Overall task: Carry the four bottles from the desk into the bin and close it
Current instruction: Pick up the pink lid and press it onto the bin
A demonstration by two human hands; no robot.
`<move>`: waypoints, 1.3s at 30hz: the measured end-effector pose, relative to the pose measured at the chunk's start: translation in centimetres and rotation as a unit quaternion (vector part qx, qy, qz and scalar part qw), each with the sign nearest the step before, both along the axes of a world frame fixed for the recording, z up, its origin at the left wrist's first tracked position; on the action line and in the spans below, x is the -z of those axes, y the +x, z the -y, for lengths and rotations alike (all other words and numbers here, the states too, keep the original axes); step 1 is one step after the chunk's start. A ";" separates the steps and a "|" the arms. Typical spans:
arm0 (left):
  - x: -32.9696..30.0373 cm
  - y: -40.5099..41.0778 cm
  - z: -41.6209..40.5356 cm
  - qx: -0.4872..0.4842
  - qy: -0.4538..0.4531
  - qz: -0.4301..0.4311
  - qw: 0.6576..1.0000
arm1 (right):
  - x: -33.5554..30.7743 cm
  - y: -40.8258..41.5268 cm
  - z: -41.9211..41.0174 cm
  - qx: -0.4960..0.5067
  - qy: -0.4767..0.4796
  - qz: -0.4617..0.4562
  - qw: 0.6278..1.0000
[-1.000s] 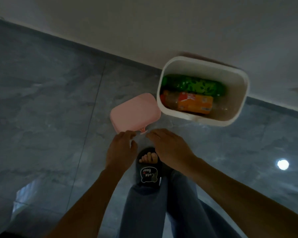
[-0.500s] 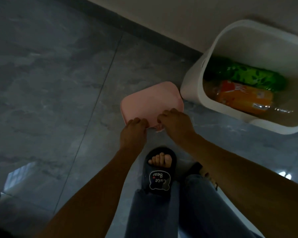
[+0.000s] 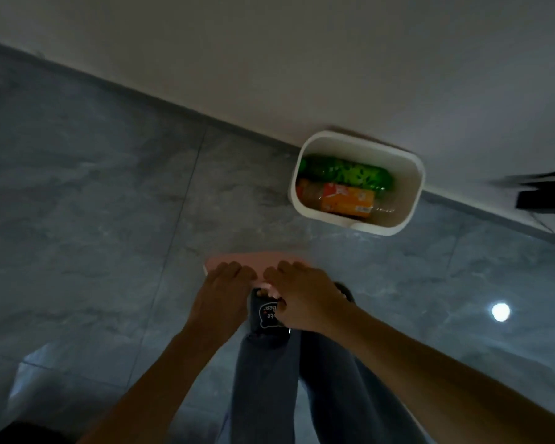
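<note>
The white bin (image 3: pixel 410 200) stands uncovered on the floor against the wall. Inside it lie a green-labelled bottle (image 3: pixel 350 173) and an orange-labelled bottle (image 3: pixel 346 201); any others are hidden beneath. The pink lid (image 3: pixel 257 261) is lifted off the floor, seen nearly edge-on, well in front of the bin and to its left. My left hand (image 3: pixel 221 296) grips the lid's near edge on the left. My right hand (image 3: pixel 305 298) grips it on the right, beside the lid's small tab.
Grey marble tiles cover the floor. My legs in grey trousers and a black slipper (image 3: pixel 269 315) are right below my hands. A dark object (image 3: pixel 545 197) sticks out at the right by the wall. A lamp's reflection (image 3: pixel 500 312) glints on the floor.
Both hands closed on the pink lid and raised it off the floor toward me. The view swung back, so the bin now sits farther away.
</note>
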State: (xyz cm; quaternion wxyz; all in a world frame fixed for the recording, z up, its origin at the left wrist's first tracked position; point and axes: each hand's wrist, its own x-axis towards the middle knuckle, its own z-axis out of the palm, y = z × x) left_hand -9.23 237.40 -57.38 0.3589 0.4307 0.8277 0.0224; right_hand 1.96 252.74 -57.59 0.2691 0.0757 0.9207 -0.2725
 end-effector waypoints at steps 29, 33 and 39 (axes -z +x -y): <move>-1.8 1.7 -18.1 0.152 0.131 -0.022 0.979 | -3.4 -0.4 -7.8 0.838 -0.522 -0.064 0.143; 0.2 1.4 -17.6 0.168 0.130 -0.043 0.976 | -2.0 -0.2 -7.8 0.846 -0.511 -0.055 0.146; 1.9 1.3 -17.3 0.159 0.127 -0.043 0.978 | -0.8 -0.4 -7.7 0.852 -0.492 -0.044 0.176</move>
